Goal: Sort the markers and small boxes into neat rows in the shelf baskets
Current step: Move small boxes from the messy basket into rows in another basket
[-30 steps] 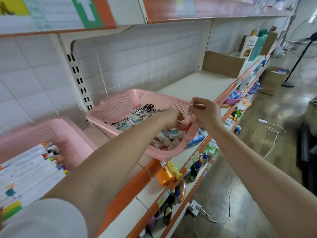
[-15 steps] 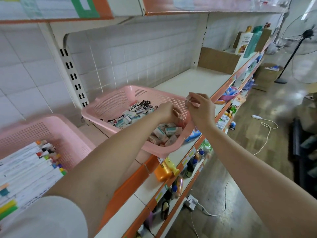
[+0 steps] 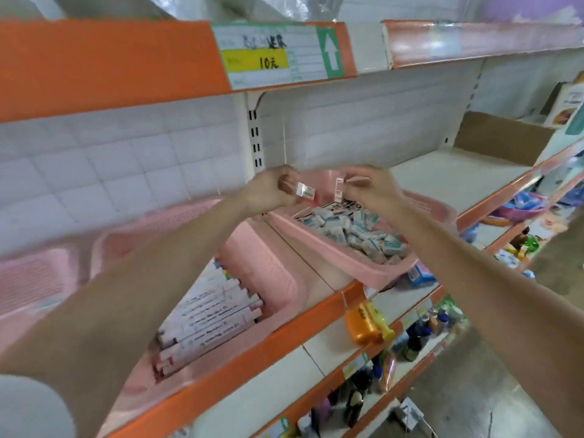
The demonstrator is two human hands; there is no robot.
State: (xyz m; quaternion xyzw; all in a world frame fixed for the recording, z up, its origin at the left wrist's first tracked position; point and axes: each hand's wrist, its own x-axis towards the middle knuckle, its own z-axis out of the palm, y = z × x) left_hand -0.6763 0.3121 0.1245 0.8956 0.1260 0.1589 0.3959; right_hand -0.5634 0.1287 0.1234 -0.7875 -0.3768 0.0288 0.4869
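Note:
Two pink baskets stand on the shelf. The right basket (image 3: 363,270) holds several small white-and-teal boxes (image 3: 354,230) in a loose heap. The left basket (image 3: 268,263) holds white markers (image 3: 211,324) lying side by side. My left hand (image 3: 268,192) is raised above the gap between the baskets and pinches one small box (image 3: 305,193). My right hand (image 3: 373,188) hovers over the right basket's back corner and pinches another small box (image 3: 338,188) held upright. The picture is blurred by motion.
An orange-edged upper shelf with a price label (image 3: 278,55) hangs just above my hands. A brown cardboard box (image 3: 496,137) sits far right on the shelf. An orange bottle (image 3: 366,320) and other bottles (image 3: 417,333) fill the lower shelves. The floor lies at bottom right.
Both hands rose out of the right basket, each with a small box. The left hand moved left, toward the gap between the baskets. The view swung left and up.

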